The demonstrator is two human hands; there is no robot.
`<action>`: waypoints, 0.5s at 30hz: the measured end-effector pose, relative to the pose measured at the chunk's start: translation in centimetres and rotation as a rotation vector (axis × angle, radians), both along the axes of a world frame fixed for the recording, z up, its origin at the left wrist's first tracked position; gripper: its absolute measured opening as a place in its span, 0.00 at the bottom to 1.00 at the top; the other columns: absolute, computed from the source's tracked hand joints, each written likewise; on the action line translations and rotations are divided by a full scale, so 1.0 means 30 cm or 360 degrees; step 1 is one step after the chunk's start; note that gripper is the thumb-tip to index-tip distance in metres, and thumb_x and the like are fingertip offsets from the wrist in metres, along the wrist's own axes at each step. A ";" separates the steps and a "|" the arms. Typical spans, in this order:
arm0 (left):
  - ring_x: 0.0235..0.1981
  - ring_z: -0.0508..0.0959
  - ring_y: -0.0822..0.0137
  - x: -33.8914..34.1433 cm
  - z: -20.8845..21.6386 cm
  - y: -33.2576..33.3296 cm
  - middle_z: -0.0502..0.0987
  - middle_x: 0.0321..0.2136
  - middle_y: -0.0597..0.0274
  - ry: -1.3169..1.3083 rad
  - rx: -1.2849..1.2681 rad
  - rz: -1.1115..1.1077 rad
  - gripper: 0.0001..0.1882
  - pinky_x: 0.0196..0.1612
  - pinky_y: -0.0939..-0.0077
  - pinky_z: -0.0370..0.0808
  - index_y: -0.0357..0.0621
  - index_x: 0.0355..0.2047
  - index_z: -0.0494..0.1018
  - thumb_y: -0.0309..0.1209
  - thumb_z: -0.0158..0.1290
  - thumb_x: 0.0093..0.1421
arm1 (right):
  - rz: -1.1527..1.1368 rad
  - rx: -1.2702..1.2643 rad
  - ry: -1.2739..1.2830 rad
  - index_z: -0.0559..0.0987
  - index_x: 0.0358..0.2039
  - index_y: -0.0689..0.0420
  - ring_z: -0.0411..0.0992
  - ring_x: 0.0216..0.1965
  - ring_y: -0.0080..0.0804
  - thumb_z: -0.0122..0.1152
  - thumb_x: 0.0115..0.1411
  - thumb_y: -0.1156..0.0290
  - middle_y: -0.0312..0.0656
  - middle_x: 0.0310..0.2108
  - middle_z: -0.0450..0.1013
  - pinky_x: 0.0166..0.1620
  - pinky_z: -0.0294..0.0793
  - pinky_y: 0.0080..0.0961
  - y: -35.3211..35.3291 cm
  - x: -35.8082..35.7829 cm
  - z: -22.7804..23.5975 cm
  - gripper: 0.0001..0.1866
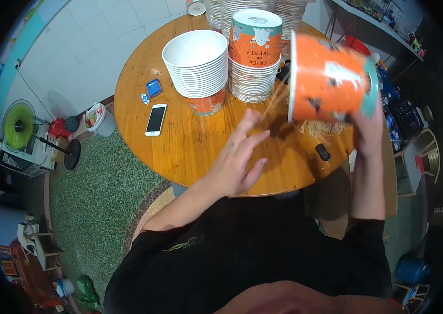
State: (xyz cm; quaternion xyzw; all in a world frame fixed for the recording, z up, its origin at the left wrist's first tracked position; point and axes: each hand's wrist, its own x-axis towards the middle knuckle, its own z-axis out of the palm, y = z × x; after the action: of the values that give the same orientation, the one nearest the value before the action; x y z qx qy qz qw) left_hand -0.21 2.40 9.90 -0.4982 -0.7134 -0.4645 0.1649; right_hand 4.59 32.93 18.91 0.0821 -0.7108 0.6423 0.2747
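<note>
Sleeves [370, 235] of a black shirt are seen at the lower edge, with bare forearms [185, 206] extended toward a round wooden tabletop [190, 152]. The left hand [236, 163] is held above its near part, fingers spread and pointed up and to the right, thumb apart. Off to the right, a small black object [323, 152] is set down near the tabletop's edge.

Above that, an orange tub [328, 81] is held up by the right hand [366, 125], clasped at its green base; the fingers are mostly hidden and blurred. The tub is tipped on its side, its white rim turned to the left. Beneath it, tan straw [322, 129] is spread on the tabletop.

On the left, a white phone [155, 120] is laid flat, and beyond it a small blue box [153, 88] is placed. To their right, an upright stack [195, 73] of nested tubs is seen, and just beside it an inverted stack [253, 86] is topped by an upended tub [255, 49], green base uppermost. More stacks are crowded behind. Farther off, a green fan [18, 124] is stood at left, near a tiled wall [104, 26].
</note>
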 end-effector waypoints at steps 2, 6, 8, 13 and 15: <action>0.73 0.53 0.29 -0.037 -0.008 0.000 0.56 0.69 0.30 0.0028 0.0006 0.0117 0.25 0.72 0.45 0.57 0.36 0.56 0.68 0.20 0.61 0.58 | -0.0078 0.0425 0.0246 0.61 0.71 0.61 0.66 0.67 0.40 0.80 0.49 0.55 0.47 0.67 0.65 0.68 0.64 0.36 -0.004 -0.129 0.155 0.54; 0.73 0.56 0.32 -0.079 -0.046 -0.009 0.60 0.68 0.34 -0.0003 0.0132 0.0135 0.25 0.72 0.45 0.56 0.37 0.54 0.68 0.20 0.61 0.57 | -0.0322 0.1605 0.0182 0.62 0.70 0.61 0.63 0.69 0.44 0.77 0.52 0.52 0.54 0.67 0.62 0.70 0.63 0.40 -0.017 -0.351 0.452 0.51; 0.71 0.60 0.35 -0.093 -0.069 -0.015 0.65 0.66 0.37 -0.0009 0.0197 0.0230 0.21 0.71 0.45 0.58 0.38 0.50 0.70 0.21 0.62 0.57 | 0.0054 0.1512 0.0415 0.68 0.64 0.63 0.69 0.61 0.45 0.76 0.53 0.52 0.54 0.60 0.68 0.65 0.68 0.39 -0.050 -0.510 0.506 0.45; 0.68 0.66 0.40 -0.171 -0.077 -0.056 0.71 0.61 0.45 0.0133 0.0159 0.0548 0.19 0.68 0.47 0.63 0.38 0.47 0.73 0.22 0.63 0.56 | 0.0478 0.1588 0.0582 0.79 0.55 0.66 0.78 0.51 0.55 0.75 0.47 0.40 0.57 0.48 0.80 0.58 0.75 0.38 -0.093 -0.733 0.495 0.46; 0.66 0.68 0.42 -0.224 -0.059 -0.105 0.73 0.59 0.48 0.0310 0.0130 0.0689 0.20 0.66 0.49 0.66 0.39 0.49 0.73 0.25 0.64 0.56 | 0.0058 0.1820 0.0235 0.81 0.54 0.64 0.78 0.51 0.54 0.75 0.47 0.39 0.58 0.49 0.80 0.58 0.75 0.38 -0.163 -0.787 0.460 0.44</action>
State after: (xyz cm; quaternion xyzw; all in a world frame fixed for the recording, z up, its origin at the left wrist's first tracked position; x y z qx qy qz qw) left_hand -6.92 -0.76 8.14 -0.3690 -0.7650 -0.3965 0.3485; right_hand -19.03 28.03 32.72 0.2743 -0.9225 0.1532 0.2244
